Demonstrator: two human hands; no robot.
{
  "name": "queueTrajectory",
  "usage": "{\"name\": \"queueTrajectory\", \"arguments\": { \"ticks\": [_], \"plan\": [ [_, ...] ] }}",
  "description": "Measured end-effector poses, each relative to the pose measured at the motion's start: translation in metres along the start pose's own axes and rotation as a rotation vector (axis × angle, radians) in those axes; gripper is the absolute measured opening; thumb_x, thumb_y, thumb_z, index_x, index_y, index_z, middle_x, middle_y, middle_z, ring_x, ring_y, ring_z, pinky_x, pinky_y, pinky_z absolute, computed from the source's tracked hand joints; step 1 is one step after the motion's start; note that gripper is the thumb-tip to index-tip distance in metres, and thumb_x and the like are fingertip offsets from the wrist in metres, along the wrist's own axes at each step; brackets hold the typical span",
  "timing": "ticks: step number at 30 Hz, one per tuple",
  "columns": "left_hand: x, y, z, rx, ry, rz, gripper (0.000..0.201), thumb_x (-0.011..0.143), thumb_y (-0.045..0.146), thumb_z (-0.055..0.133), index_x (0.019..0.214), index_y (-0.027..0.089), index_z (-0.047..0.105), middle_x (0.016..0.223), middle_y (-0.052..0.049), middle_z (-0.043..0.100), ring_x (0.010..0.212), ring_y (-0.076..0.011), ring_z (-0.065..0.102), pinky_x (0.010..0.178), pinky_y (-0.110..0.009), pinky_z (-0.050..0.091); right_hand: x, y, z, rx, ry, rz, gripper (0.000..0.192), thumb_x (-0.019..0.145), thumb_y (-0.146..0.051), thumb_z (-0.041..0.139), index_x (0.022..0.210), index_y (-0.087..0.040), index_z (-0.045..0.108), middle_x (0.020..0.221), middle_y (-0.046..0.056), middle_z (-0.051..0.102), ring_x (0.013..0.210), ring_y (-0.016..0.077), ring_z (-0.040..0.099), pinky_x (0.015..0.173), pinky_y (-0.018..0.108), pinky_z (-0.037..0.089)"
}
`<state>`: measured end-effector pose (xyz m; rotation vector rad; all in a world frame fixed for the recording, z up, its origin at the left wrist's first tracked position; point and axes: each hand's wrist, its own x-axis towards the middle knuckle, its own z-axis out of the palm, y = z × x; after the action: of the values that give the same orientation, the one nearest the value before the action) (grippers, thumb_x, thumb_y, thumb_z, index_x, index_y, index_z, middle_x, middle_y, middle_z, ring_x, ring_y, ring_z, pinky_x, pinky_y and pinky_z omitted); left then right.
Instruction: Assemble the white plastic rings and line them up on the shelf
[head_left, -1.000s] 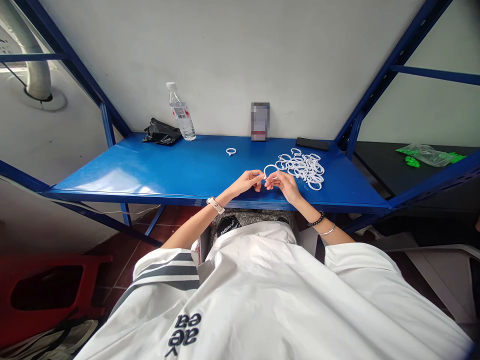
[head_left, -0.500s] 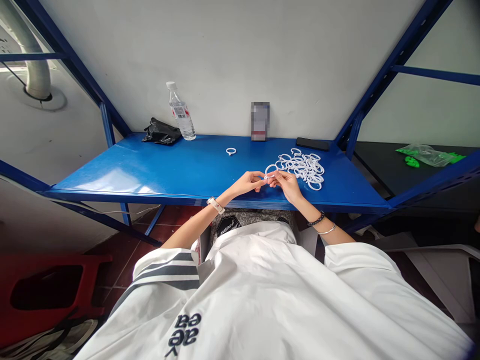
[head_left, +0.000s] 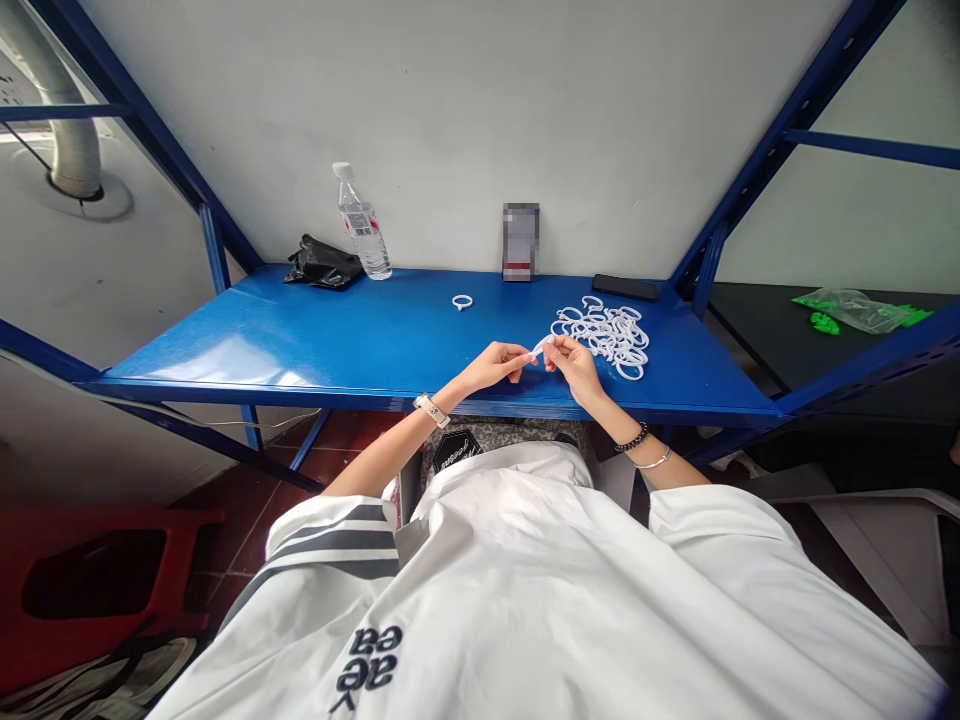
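Between my two hands is a white plastic curtain ring (head_left: pixel 540 347), turned nearly edge-on and partly covered by fingers. My left hand (head_left: pixel 495 367) pinches its near end between thumb and finger. The other end is gripped by my right hand (head_left: pixel 573 368), fingers closed. Just beyond and right of my right hand lies a tangled pile of white curtain rings (head_left: pixel 619 335) on the blue table (head_left: pixel 360 335). A single white curtain ring (head_left: pixel 463 301) with a small eyelet lies apart, farther back and to the left of the pile.
Along the wall stand a water bottle (head_left: pixel 365 235), a crumpled black plastic bag (head_left: pixel 324 264) and an upright phone-like object (head_left: pixel 520 243), its face blurred. A black phone (head_left: pixel 625 288) lies behind the pile. Blue metal posts (head_left: pixel 712 265) frame the table. Green pieces in a clear bag (head_left: pixel 862 308) lie at right.
The held ring has turned from showing its open loop to nearly edge-on. My hands stay in almost the same place; the pile and the lone ring have not moved.
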<state>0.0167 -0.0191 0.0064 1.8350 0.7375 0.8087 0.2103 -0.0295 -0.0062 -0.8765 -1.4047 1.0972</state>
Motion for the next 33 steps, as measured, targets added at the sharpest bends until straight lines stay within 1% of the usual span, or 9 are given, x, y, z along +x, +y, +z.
{"name": "queueTrajectory", "arguments": {
  "ticks": [4,7,9,12,17,25,28,31,33],
  "plan": [
    [0.001,-0.003,-0.001,-0.006,-0.011,0.006,0.054,0.088,0.061,0.058,0.095,0.009,0.069,0.056,0.0,0.059,0.053,-0.0099,0.053,0.058,-0.021,0.04,0.002,0.003,-0.001,-0.025,0.115,-0.008,0.05,0.066,-0.061,0.08,0.088,-0.025,0.055,0.085,0.0,0.06,0.068,0.0128,0.059,0.055,0.024,0.048],
    [0.002,-0.005,-0.001,-0.005,-0.017,0.007,0.054,0.088,0.061,0.057,0.096,0.009,0.07,0.056,0.0,0.059,0.054,-0.01,0.053,0.058,-0.022,0.039,0.002,0.001,-0.001,-0.066,0.087,-0.01,0.05,0.069,-0.061,0.077,0.1,-0.026,0.058,0.102,0.003,0.063,0.082,0.0164,0.064,0.061,0.026,0.052],
    [0.001,-0.005,-0.001,-0.009,-0.017,-0.003,0.054,0.088,0.061,0.057,0.095,0.01,0.069,0.056,0.0,0.059,0.054,-0.0102,0.053,0.058,-0.022,0.039,0.001,-0.001,-0.001,-0.082,0.041,0.002,0.047,0.074,-0.061,0.074,0.103,-0.026,0.06,0.106,0.005,0.067,0.089,0.0187,0.066,0.066,0.028,0.054],
    [0.001,-0.005,-0.001,-0.021,-0.016,-0.009,0.052,0.087,0.061,0.057,0.088,0.01,0.068,0.056,-0.001,0.06,0.054,-0.0104,0.053,0.059,-0.023,0.04,0.0,-0.003,-0.001,-0.065,-0.002,0.012,0.045,0.077,-0.059,0.071,0.104,-0.025,0.063,0.104,0.007,0.072,0.092,0.0207,0.068,0.075,0.032,0.056],
    [0.002,-0.006,-0.001,-0.055,-0.017,0.001,0.049,0.089,0.059,0.056,0.08,0.011,0.065,0.056,-0.001,0.061,0.054,-0.01,0.054,0.06,-0.023,0.041,0.0,0.0,0.0,-0.033,0.0,-0.007,0.045,0.077,-0.057,0.073,0.105,-0.024,0.063,0.104,0.007,0.076,0.092,0.0207,0.071,0.087,0.037,0.056],
    [0.002,-0.004,0.0,-0.061,-0.004,-0.029,0.048,0.089,0.057,0.056,0.086,0.01,0.067,0.055,-0.001,0.061,0.053,-0.0105,0.054,0.06,-0.023,0.042,0.001,0.0,-0.001,-0.066,-0.008,-0.026,0.045,0.078,-0.058,0.072,0.106,-0.024,0.062,0.105,0.008,0.075,0.09,0.0202,0.071,0.082,0.035,0.055],
    [0.003,-0.007,0.002,-0.055,0.008,-0.03,0.049,0.089,0.057,0.054,0.081,0.011,0.067,0.054,-0.001,0.06,0.053,-0.0106,0.054,0.06,-0.023,0.043,0.001,0.001,-0.001,-0.083,-0.001,-0.024,0.045,0.078,-0.06,0.07,0.105,-0.024,0.061,0.104,0.008,0.075,0.09,0.0199,0.071,0.081,0.034,0.054],
    [0.005,-0.007,0.001,-0.022,0.076,-0.036,0.048,0.091,0.055,0.052,0.077,0.011,0.067,0.053,-0.001,0.059,0.052,-0.0104,0.054,0.06,-0.023,0.043,0.002,0.004,-0.001,-0.076,0.026,-0.019,0.048,0.076,-0.061,0.07,0.104,-0.023,0.06,0.102,0.008,0.076,0.09,0.0199,0.071,0.081,0.033,0.054],
    [0.003,0.003,-0.003,0.037,0.183,-0.031,0.045,0.092,0.053,0.052,0.083,0.012,0.068,0.05,0.001,0.056,0.049,-0.0099,0.052,0.057,-0.022,0.042,0.003,0.007,-0.002,-0.059,0.041,-0.014,0.048,0.075,-0.061,0.072,0.103,-0.023,0.06,0.1,0.007,0.076,0.088,0.0198,0.071,0.08,0.033,0.054]
  ]
}}
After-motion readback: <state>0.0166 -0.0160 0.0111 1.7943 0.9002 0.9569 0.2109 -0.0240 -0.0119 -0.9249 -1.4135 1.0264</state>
